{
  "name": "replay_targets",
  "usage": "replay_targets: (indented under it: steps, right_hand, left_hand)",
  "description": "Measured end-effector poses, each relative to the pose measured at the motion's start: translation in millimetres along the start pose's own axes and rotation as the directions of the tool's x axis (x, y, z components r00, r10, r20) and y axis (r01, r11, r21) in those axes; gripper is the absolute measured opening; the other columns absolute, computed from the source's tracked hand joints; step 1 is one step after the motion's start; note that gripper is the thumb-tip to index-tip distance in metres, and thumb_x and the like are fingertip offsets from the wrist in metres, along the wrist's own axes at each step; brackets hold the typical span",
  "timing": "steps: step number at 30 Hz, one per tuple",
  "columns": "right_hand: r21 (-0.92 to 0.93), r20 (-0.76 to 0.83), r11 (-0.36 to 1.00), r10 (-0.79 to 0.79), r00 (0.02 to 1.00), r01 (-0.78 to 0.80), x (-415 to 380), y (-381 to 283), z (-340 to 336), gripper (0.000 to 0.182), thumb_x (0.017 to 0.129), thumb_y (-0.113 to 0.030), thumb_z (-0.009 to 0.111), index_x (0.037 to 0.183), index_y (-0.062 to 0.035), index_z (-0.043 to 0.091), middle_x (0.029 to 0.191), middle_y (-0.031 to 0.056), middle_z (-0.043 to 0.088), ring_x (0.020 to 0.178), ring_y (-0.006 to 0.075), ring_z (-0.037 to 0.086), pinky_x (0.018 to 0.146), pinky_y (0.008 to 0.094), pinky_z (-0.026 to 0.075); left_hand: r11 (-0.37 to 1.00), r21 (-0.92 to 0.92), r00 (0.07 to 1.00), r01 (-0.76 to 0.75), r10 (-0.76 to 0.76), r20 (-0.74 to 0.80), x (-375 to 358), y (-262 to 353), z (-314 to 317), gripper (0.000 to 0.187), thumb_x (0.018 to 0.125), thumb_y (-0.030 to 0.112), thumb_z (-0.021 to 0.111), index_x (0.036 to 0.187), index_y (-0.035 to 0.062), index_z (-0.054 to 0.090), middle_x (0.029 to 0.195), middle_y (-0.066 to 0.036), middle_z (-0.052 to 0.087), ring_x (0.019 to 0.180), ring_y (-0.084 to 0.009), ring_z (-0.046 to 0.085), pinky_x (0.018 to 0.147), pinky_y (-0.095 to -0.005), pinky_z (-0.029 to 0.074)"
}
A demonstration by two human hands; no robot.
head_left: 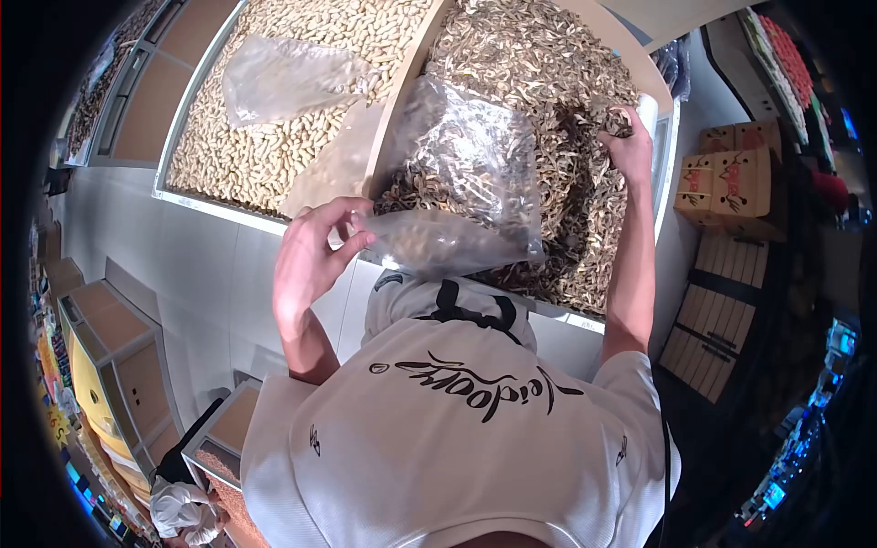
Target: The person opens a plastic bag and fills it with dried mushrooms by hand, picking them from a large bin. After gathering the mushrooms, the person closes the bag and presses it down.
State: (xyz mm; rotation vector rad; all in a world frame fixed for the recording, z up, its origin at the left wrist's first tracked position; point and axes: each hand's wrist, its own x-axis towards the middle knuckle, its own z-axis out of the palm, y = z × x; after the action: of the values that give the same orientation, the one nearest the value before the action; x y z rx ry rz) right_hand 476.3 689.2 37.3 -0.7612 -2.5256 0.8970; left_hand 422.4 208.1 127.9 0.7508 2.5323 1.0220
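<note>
My left hand (315, 251) pinches the edge of a clear plastic bag (429, 239) at the front of the bin, near the wooden divider (406, 91). Dark, dried, shredded pieces (521, 46) fill the bin on the right. At that bin's right side, my right hand (628, 146) is closed around a small bunch of the dried pieces. A larger clear plastic sheet or bag (475, 151) lies on the pieces between my hands. How far the bag at my left hand is open cannot be made out.
Peanuts in shells (301, 27) fill the left bin, with another clear bag (288, 78) on them. Cardboard boxes (731, 183) stand at the right above slatted crates (722, 301). A person in white (183, 507) is at the lower left.
</note>
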Motion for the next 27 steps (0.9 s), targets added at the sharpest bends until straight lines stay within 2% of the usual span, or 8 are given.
replay_targets:
  steps: [2,7,11,15,19,21,24,27]
  right_hand:
    - [0.122,-0.002,0.979,-0.167,0.986,0.166,-5,-14,2,0.054,0.070,-0.005,0.083,0.122,-0.0124,0.067,0.102,0.0103,0.075,0.094,0.0198,0.070,0.083,0.0343,0.055]
    - [0.292,0.340,0.956,-0.119,0.933,0.015,-60,-116,34,0.054,0.076,-0.007,0.081,0.127,-0.0129,0.062,0.108,0.0100,0.073,0.097,0.0231,0.069,0.088,0.0356,0.057]
    - [0.189,0.724,0.981,-0.113,0.680,-0.038,-108,-147,104,0.078,0.075,-0.037,0.086,0.143,-0.0173,0.053,0.140,0.0173,0.058,0.131,0.0304,0.054,0.109,0.0519,0.045]
    - [0.259,0.823,0.937,-0.340,0.455,0.233,-143,-135,140,0.086,0.078,-0.051,0.080,0.149,-0.0149,0.047,0.147,0.0177,0.052,0.138,0.0348,0.047,0.115,0.0477,0.038]
    - [0.241,0.705,0.952,-0.305,0.640,0.188,-134,-105,125,0.068,0.083,-0.047,0.079,0.137,-0.0104,0.060,0.134,0.0197,0.062,0.127,0.0360,0.057,0.108,0.0434,0.044]
    - [0.199,0.535,0.971,-0.220,0.815,0.132,-129,-78,104,0.053,0.085,-0.033,0.080,0.130,-0.0081,0.065,0.128,0.0186,0.066,0.116,0.0318,0.065,0.098,0.0387,0.052]
    - [0.156,0.222,0.987,-0.005,0.975,-0.031,-118,-31,58,0.052,0.081,-0.031,0.083,0.124,-0.0064,0.068,0.127,0.0203,0.066,0.116,0.0348,0.064,0.101,0.0427,0.051]
    - [-0.212,0.138,0.949,0.266,0.954,-0.234,-122,36,22,0.071,0.079,-0.037,0.084,0.137,-0.0045,0.058,0.140,0.0264,0.055,0.131,0.0385,0.054,0.111,0.0460,0.045]
  left_hand:
    - [0.969,-0.035,0.966,-0.246,0.248,0.070,0,-1,-6,0.031,0.076,0.011,0.083,0.104,0.0046,0.073,0.081,-0.002,0.070,0.075,-0.0220,0.062,0.076,-0.0361,0.046]
    - [0.782,-0.216,0.780,-0.585,0.615,0.114,5,-9,-7,0.013,0.075,0.011,0.080,0.086,0.0099,0.073,0.082,-0.001,0.069,0.080,-0.0204,0.064,0.082,-0.0330,0.043]
    - [0.746,-0.233,0.749,-0.623,0.656,0.096,6,-11,-10,0.013,0.072,0.010,0.082,0.082,0.0104,0.073,0.082,-0.001,0.068,0.079,-0.0198,0.061,0.082,-0.0336,0.041]
    - [0.741,-0.248,0.742,-0.624,0.661,0.110,9,-12,-15,0.014,0.070,0.011,0.083,0.080,0.0101,0.073,0.081,0.000,0.067,0.077,-0.0193,0.059,0.081,-0.0336,0.040]
    - [0.742,-0.268,0.743,-0.614,0.658,0.120,12,-12,-15,0.015,0.069,0.010,0.083,0.080,0.0103,0.073,0.080,0.000,0.066,0.077,-0.0198,0.057,0.080,-0.0339,0.039]
    - [0.747,-0.279,0.754,-0.603,0.649,0.106,13,-13,-9,0.016,0.067,0.011,0.083,0.079,0.0098,0.072,0.077,-0.001,0.065,0.074,-0.0202,0.056,0.080,-0.0350,0.039]
    - [0.734,-0.307,0.744,-0.605,0.659,0.109,19,-12,-4,0.016,0.066,0.010,0.083,0.077,0.0089,0.071,0.074,-0.002,0.064,0.072,-0.0211,0.055,0.081,-0.0365,0.039]
    - [0.735,-0.319,0.741,-0.598,0.659,0.128,25,-13,2,0.016,0.066,0.008,0.083,0.077,0.0081,0.071,0.072,-0.002,0.064,0.070,-0.0211,0.055,0.082,-0.0384,0.039]
